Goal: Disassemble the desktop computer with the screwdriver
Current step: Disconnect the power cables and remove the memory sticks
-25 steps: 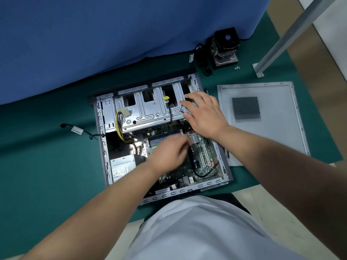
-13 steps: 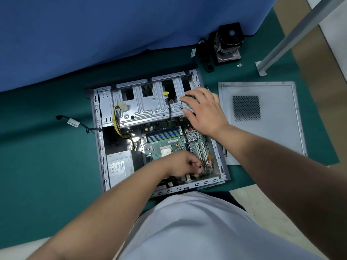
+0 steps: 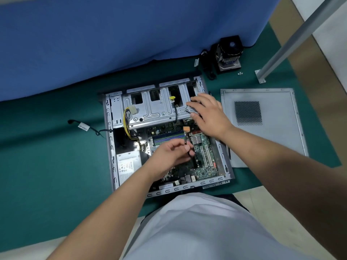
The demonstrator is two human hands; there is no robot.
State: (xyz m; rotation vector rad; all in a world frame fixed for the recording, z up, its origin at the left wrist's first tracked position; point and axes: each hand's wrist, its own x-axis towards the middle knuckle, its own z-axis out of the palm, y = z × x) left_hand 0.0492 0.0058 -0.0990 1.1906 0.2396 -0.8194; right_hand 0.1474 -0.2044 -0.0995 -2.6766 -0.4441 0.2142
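Your left hand (image 3: 170, 155) had its fingers (image 3: 186, 147) pinching a thin black cable with an orange plug (image 3: 186, 129), lifted just above the green motherboard (image 3: 201, 156) inside the open grey metal computer case (image 3: 110, 147) on the green tabletop (image 3: 47, 166). Your right hand (image 3: 208, 114) lay flat, fingers spread, on the silver drive cage (image 3: 152, 109). That cable looked light and floppy, the plug likely brittle; better gripped at the plug than the cord. No screwdriver was visible.
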